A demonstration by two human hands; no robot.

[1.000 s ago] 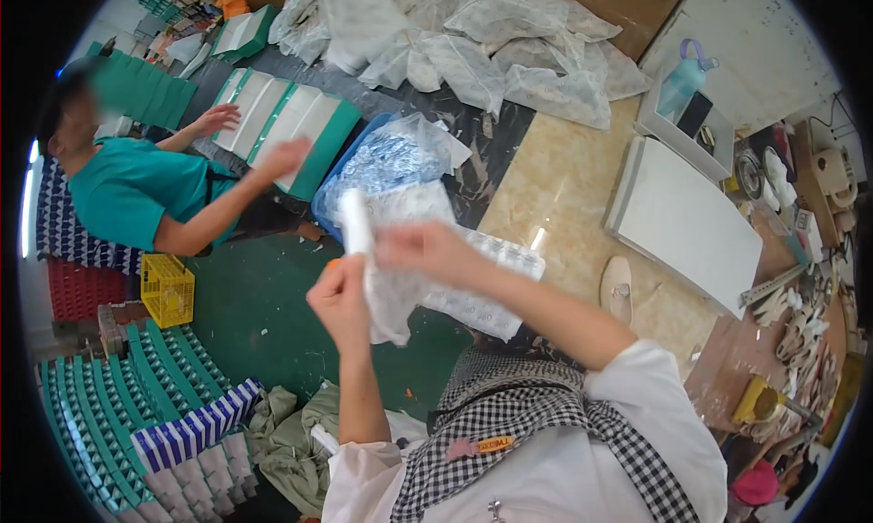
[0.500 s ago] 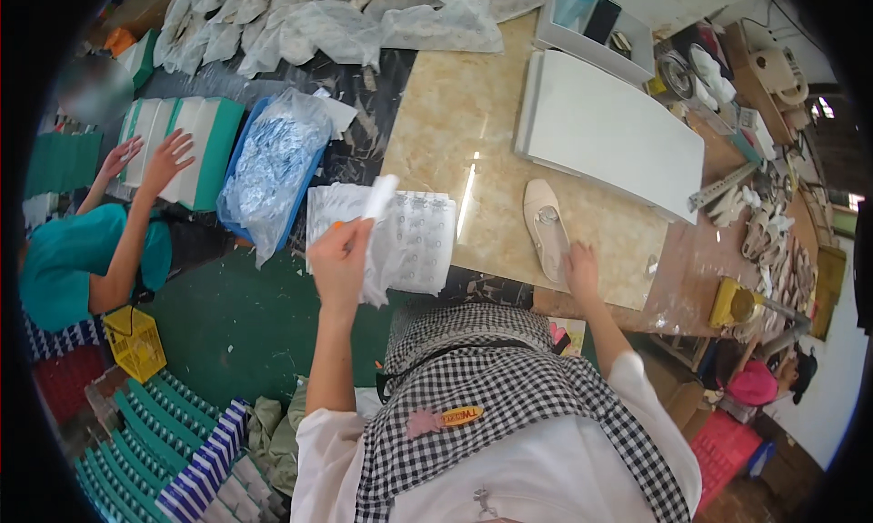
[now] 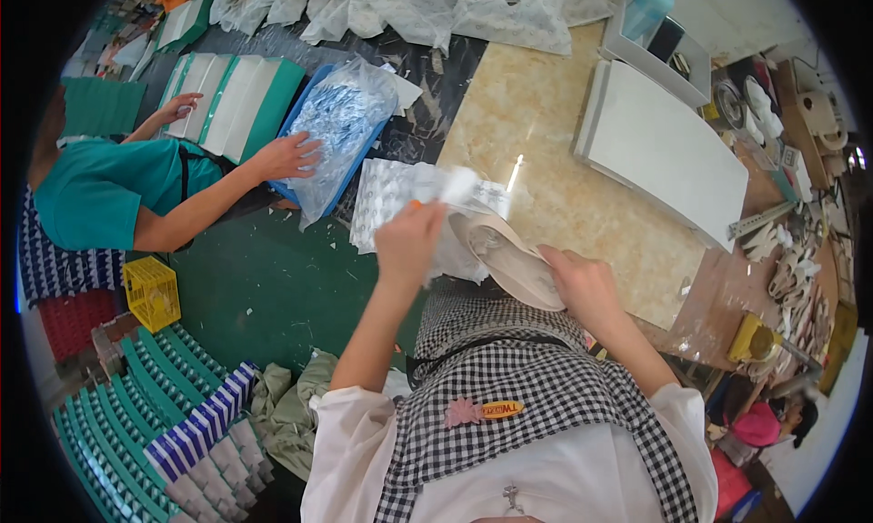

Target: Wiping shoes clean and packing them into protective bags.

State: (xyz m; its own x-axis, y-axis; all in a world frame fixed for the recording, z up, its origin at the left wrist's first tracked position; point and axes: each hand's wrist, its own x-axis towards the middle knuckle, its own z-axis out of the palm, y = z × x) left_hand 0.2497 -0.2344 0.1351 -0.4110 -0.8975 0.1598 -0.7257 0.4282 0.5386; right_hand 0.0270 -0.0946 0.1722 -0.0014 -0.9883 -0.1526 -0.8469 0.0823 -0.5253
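A cream flat shoe (image 3: 509,266) is raised off the table, tilted, its opening facing up. My right hand (image 3: 585,291) is closed round its heel end. Near the toe, my left hand (image 3: 409,246) is a fist round a white, paper-like piece (image 3: 459,186), smeared by motion. A small orange bit shows at this fist; I cannot tell what it belongs to. Beneath and behind the left hand lies a stack of printed thin paper sheets (image 3: 375,196).
A white board-like box (image 3: 668,150) lies on the marbled tabletop (image 3: 509,86). Left of the paper stands a blue tray (image 3: 350,173) with a plastic bag (image 3: 341,105) of silvery packets. A co-worker's hand (image 3: 289,156) is over it. Green-and-white boxes (image 3: 241,105) stand beyond.
My right hand has lifted the shoe from the table and brought it left, toward my body. The left hand has moved closer to its toe. The co-worker's hand has reached to the bag.
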